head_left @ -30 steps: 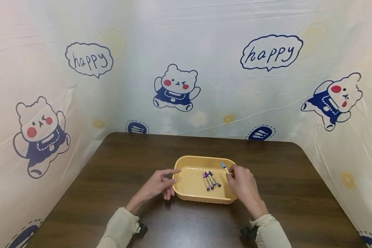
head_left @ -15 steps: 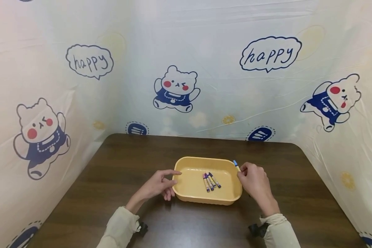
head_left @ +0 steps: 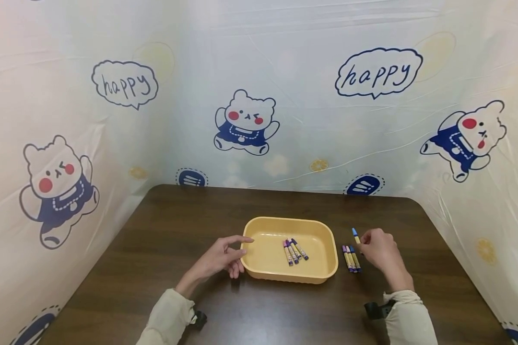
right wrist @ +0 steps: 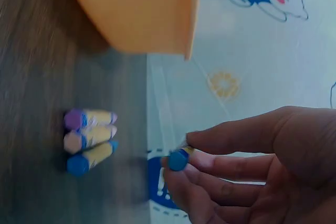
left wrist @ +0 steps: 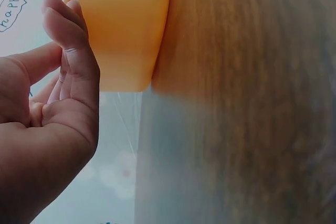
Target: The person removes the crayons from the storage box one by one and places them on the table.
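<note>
A shallow yellow plastic tray (head_left: pixel 259 276) stands on the table. Several crayons (head_left: pixel 294 250) with yellow wrappers lie together inside it. My left hand (head_left: pixel 217 258) rests at the tray's left end, index finger and thumb reaching over the rim and the other fingers outside, below it. To the right of the tray, my right hand (head_left: pixel 382 249) pinches a blue crayon (right wrist: pixel 178 159) between thumb and fingertips, its blue tip pointing away. Beside that hand three crayons (right wrist: pixel 90 139) lie side by side on the tabletop, with purple, pink and blue ends.
The dark brown wooden table (head_left: pixel 190 211) has rounded far corners. A pale curtain (head_left: pixel 306 134) printed with bears and "happy" bubbles surrounds it on the back and both sides. Dark wrist cameras sit at both sleeves.
My right hand has carried the blue crayon from inside the tray, over its right rim, to beyond it. Crayons on the table that the hand covered now show. The left hand stays put.
</note>
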{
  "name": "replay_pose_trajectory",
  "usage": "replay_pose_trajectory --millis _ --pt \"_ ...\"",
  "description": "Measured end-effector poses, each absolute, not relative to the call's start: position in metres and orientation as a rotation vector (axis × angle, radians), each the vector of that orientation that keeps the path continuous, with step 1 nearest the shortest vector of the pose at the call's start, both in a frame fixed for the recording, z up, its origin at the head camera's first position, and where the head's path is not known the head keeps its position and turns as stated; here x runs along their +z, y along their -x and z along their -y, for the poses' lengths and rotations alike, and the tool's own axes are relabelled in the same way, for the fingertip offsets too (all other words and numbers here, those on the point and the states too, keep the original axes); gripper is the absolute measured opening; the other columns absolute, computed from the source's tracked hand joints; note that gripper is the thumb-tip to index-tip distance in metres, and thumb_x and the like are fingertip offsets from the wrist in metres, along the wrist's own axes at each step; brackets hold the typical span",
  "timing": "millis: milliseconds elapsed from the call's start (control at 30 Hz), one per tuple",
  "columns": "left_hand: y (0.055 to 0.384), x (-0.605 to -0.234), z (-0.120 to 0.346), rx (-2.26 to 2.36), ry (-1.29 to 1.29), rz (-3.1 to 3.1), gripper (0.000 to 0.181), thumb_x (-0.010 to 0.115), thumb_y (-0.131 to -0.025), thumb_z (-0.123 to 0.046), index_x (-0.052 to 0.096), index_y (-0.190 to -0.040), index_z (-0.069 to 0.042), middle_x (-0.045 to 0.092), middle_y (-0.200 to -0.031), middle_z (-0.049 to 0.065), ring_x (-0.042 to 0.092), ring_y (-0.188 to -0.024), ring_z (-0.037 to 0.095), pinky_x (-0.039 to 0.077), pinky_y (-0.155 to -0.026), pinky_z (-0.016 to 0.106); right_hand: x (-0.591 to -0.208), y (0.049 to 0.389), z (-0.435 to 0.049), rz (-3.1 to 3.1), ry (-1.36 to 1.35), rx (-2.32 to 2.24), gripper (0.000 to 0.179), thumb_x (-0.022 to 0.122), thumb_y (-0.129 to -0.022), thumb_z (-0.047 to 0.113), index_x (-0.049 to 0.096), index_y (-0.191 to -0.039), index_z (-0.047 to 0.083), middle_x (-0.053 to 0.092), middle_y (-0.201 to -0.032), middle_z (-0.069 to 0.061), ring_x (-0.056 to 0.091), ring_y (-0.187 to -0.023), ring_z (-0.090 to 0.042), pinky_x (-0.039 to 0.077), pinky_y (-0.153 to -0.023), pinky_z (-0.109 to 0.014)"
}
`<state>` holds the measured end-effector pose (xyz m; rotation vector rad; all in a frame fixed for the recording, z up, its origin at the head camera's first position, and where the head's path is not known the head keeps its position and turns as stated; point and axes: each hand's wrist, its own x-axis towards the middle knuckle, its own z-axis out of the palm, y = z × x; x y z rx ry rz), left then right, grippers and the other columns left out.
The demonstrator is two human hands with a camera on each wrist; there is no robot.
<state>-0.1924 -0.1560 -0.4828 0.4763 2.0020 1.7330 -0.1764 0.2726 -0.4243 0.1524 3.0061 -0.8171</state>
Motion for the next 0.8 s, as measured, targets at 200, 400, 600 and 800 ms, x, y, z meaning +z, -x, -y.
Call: replay_pose_trajectory --millis 200,400,600,800 --pt "0.191 -0.483 0.155 1.756 -0.487 -1.987 0.044 0.058 -0.101 -0.011 0.048 -0.142 0.001 0.069 -0.072 0.019 0.062 -0.05 0.018 0.055 -0.049 0.027 -0.431 0.178 -0.287 -2.931 -0.107 -0.754 0.013 0.067 -0.086 0.01 0.063 -0.074 0.005 0.058 -0.069 -0.003 0.054 -0.065 -0.021 0.041 -0.055 -0.033" --pt "0.19 -0.483 0.155 1.759 -0.485 -1.986 0.045 0.06 -0.101 -0.013 0.049 -0.142 0.001 0.068 -0.072 0.019 0.061 -0.05 0.018 0.055 -0.048 0.026 -0.442 0.179 -0.292 -2.846 -0.118 -0.762 0.01 0.066 -0.081 0.007 0.066 -0.071 0.005 0.062 -0.059 -0.001 0.06 -0.058 -0.017 0.048 -0.056 -0.033" --pt "0.189 -0.482 0.155 1.763 -0.468 -1.989 0.044 0.06 -0.1 -0.012 0.05 -0.141 0.0 0.067 -0.071 0.019 0.06 -0.049 0.018 0.054 -0.048 0.026 -0.451 0.181 -0.293 -2.798 -0.151 -0.831 0.006 0.068 -0.081 0.005 0.068 -0.076 0.002 0.063 -0.06 -0.004 0.063 -0.054 -0.016 0.054 -0.056 -0.032" --pt "0.191 -0.483 0.155 1.763 -0.474 -1.991 0.043 0.059 -0.101 -0.01 0.05 -0.141 0.001 0.068 -0.072 0.019 0.06 -0.049 0.018 0.054 -0.048 0.026 -0.453 0.182 -0.292 -2.783 -0.154 -0.849 0.005 0.066 -0.079 0.005 0.069 -0.077 0.002 0.062 -0.059 -0.003 0.062 -0.053 -0.015 0.053 -0.055 -0.031"
